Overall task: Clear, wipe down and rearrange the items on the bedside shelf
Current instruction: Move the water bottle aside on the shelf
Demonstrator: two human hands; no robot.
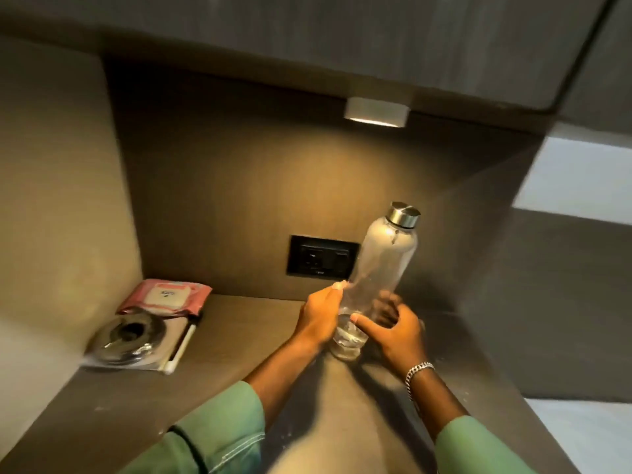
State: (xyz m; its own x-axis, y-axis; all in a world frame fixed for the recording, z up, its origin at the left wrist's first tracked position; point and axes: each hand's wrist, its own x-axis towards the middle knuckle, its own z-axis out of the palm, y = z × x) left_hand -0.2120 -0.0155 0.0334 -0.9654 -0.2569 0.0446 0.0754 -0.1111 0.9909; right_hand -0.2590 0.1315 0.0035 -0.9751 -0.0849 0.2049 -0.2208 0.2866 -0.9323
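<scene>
Both hands, left hand (319, 314) and right hand (396, 331), grip the bottle (379, 268) right of the socket (321, 260); looks like clearing, lift straight next.

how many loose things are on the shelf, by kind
clear bottle with metal cap, held by left hand and right hand: 1
pink wipes pack: 1
round metal lid: 1
notebook: 1
white pen: 1
total: 5

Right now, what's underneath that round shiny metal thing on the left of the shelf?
The round metal object lies on a flat notebook-like item with a white pen along its right edge. The pink wipes pack sits behind it. Most of the notebook's cover is hidden.
</scene>
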